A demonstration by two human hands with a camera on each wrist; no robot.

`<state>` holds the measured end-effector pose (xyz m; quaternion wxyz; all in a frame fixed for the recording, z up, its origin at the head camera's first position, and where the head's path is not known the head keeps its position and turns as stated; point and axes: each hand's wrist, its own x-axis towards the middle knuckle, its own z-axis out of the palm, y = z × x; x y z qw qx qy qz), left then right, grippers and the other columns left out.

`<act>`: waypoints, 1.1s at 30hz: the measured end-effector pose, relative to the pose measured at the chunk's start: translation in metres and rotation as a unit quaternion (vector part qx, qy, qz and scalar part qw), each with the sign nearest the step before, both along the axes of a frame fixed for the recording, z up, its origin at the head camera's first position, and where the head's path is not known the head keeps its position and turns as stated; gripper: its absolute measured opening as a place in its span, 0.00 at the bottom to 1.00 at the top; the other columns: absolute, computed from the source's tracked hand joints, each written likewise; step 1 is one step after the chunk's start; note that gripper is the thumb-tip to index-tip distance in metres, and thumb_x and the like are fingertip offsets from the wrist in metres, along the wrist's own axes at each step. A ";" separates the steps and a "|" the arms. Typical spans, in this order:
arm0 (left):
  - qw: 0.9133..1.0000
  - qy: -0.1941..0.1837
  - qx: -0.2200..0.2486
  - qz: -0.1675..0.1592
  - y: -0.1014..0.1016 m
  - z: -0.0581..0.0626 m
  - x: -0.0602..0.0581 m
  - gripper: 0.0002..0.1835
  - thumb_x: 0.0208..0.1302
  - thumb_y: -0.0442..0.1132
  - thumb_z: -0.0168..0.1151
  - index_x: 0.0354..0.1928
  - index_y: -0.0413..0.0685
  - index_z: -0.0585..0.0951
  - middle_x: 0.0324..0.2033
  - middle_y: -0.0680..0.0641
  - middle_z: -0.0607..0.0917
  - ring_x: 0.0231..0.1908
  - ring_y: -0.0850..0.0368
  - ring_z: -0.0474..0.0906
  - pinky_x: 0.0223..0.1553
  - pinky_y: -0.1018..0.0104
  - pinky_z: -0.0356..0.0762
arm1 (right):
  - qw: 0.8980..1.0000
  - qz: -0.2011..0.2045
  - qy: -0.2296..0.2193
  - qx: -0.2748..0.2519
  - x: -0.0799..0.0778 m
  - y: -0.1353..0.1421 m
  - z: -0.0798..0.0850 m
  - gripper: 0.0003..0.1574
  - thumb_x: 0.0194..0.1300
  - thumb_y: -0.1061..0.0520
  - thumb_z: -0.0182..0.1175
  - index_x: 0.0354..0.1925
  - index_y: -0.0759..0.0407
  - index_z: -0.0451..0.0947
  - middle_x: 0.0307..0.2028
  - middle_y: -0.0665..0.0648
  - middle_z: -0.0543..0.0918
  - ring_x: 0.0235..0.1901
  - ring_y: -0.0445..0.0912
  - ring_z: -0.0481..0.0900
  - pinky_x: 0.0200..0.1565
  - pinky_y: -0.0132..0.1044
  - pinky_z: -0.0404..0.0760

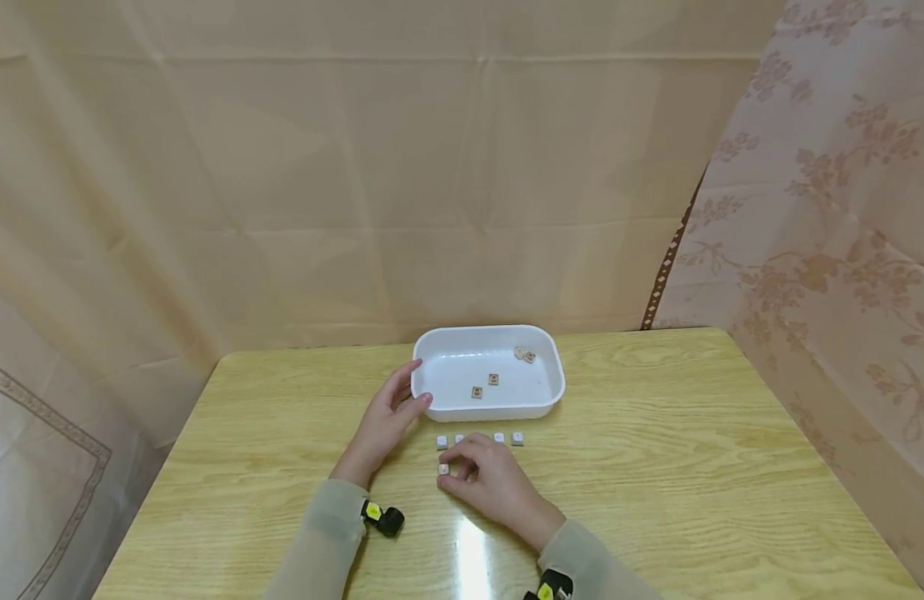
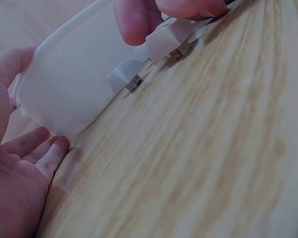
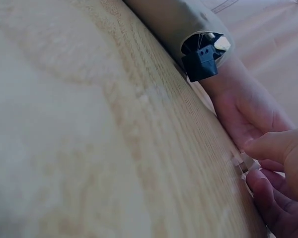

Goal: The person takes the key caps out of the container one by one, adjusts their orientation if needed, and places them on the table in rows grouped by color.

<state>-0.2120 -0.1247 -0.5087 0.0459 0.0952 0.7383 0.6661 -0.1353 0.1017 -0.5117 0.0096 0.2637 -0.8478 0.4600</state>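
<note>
My left hand [image 1: 382, 425] grips the left end of a white tray [image 1: 499, 414]. In the left wrist view its thumb lies at the rim and other fingers reach the tray's lower edge. Just in front of the tray, my right hand [image 1: 495, 479] pinches a small cream keycap [image 1: 443, 469] between thumb and forefinger, down at the tabletop. The right wrist view shows this keycap [image 3: 249, 161] between the fingertips. Behind it runs a row of white keycaps, with one [image 1: 442, 442] at the left end and another [image 1: 517, 438] at the right; the right hand partly covers the row.
Inside the tray lie several small pieces with brown undersides, among them one piece [image 1: 477, 392] near the front and a pair [image 1: 525, 355] at the right. The wooden table [image 1: 694, 467] extends to both sides. A beige curtain [image 1: 432, 167] hangs behind it.
</note>
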 end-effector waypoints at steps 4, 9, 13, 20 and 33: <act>1.000 -0.001 0.001 0.001 -0.001 -0.002 0.001 0.36 0.79 0.39 0.68 0.83 0.52 0.67 0.78 0.34 0.72 0.76 0.37 0.71 0.75 0.53 0.73 | 1.000 0.003 -0.011 -0.002 0.001 0.000 0.000 0.15 0.65 0.58 0.80 0.49 0.55 0.91 0.42 0.48 0.86 0.34 0.34 0.82 0.37 0.28 0.85; 1.000 -0.004 0.003 0.002 -0.002 -0.003 0.001 0.36 0.79 0.39 0.68 0.83 0.53 0.67 0.77 0.34 0.73 0.76 0.37 0.72 0.73 0.57 0.74 | 1.000 0.007 -0.019 -0.014 0.002 0.000 0.003 0.15 0.65 0.60 0.79 0.49 0.56 0.90 0.43 0.49 0.87 0.34 0.36 0.83 0.36 0.29 0.86; 1.000 -0.005 0.005 0.002 -0.002 -0.004 0.001 0.36 0.79 0.39 0.68 0.83 0.53 0.67 0.77 0.33 0.73 0.75 0.37 0.72 0.71 0.62 0.76 | 0.999 0.007 -0.031 -0.039 0.003 0.004 0.015 0.14 0.65 0.62 0.78 0.49 0.57 0.91 0.44 0.51 0.89 0.34 0.36 0.84 0.37 0.30 0.88; 1.000 -0.006 0.004 0.006 0.000 -0.003 0.001 0.35 0.79 0.37 0.68 0.83 0.50 0.68 0.77 0.34 0.73 0.75 0.37 0.72 0.70 0.66 0.76 | 0.999 -0.010 -0.003 -0.040 -0.013 0.026 0.052 0.13 0.68 0.62 0.77 0.50 0.57 0.91 0.43 0.54 0.91 0.35 0.37 0.85 0.38 0.32 0.88; 1.000 -0.006 0.004 0.012 0.002 0.000 0.000 0.35 0.78 0.35 0.68 0.83 0.50 0.68 0.77 0.35 0.73 0.76 0.37 0.71 0.71 0.62 0.76 | 0.998 -0.008 0.032 0.051 -0.109 0.052 0.074 0.19 0.67 0.56 0.79 0.53 0.64 0.90 0.46 0.60 0.91 0.40 0.47 0.88 0.44 0.42 0.90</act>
